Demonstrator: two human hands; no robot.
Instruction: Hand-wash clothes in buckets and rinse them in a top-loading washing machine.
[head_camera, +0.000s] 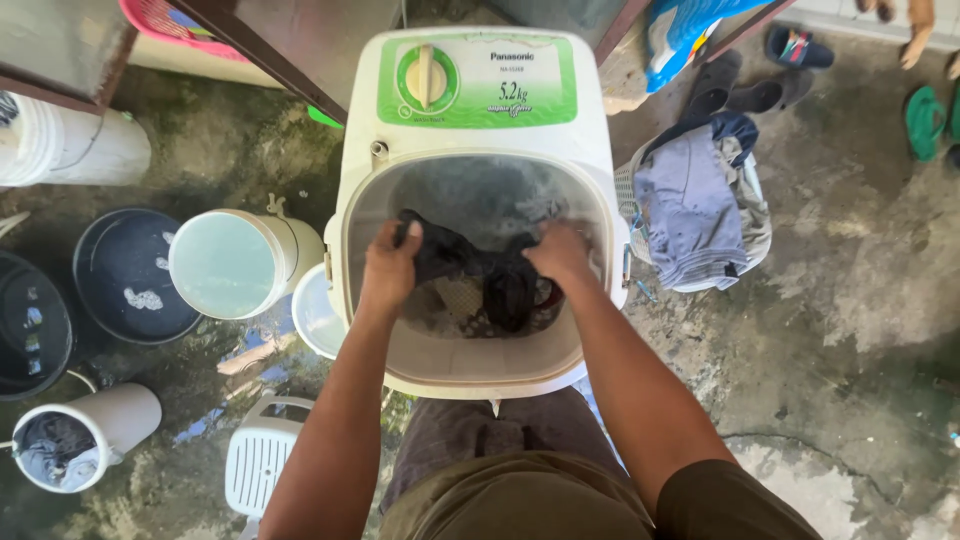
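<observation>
While over the washer tub, left hand and right hand both clenched on dark garment.

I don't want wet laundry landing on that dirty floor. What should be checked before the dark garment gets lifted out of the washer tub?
1. Left hand grips the dark garment: ok.
2. Right hand grips it too: ok.
3. Garment free of the other clothes in the tub: cannot tell, it lies on them.
4. Laundry basket within reach, beside the washer: ok.
5. Room in the basket: not ok, already heaped with clothes.
6. Floor dry underfoot: not ok, wet patches on the left.
</observation>
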